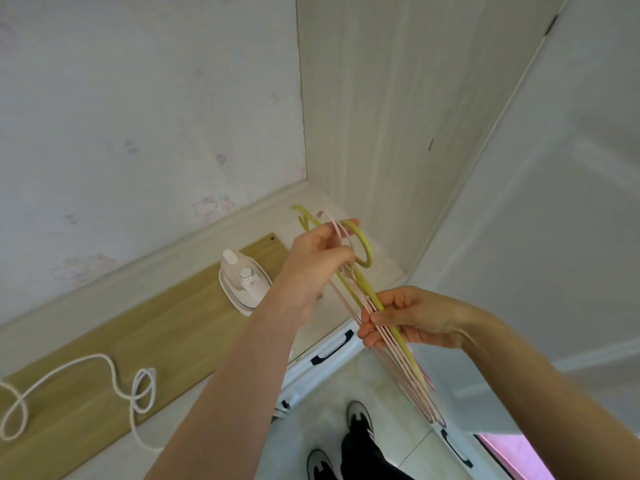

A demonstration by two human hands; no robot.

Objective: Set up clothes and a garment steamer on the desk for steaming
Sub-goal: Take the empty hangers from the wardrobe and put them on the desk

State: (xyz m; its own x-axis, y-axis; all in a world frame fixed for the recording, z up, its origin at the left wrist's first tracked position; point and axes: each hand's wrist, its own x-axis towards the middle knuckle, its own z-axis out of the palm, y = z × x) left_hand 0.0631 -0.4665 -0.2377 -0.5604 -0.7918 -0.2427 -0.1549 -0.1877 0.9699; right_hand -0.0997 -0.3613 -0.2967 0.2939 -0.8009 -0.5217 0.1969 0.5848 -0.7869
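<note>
A bundle of clothes hangers, one yellow-green hanger (367,252) and several thin pink hangers (405,382), hangs in the air above the desk's right end. My left hand (313,261) grips the bundle near the hooks. My right hand (412,318) pinches the hanger bars lower down. A white garment steamer (242,284) stands on the wooden desk (104,362), left of my left hand. Its white cord (114,379) lies in loops across the desk. No clothes are in view.
A wall with faint pink prints rises behind the desk, and a pale cabinet side (381,133) closes the right corner. Below are white drawers with black handles (332,348), a tiled floor and my shoes (358,415).
</note>
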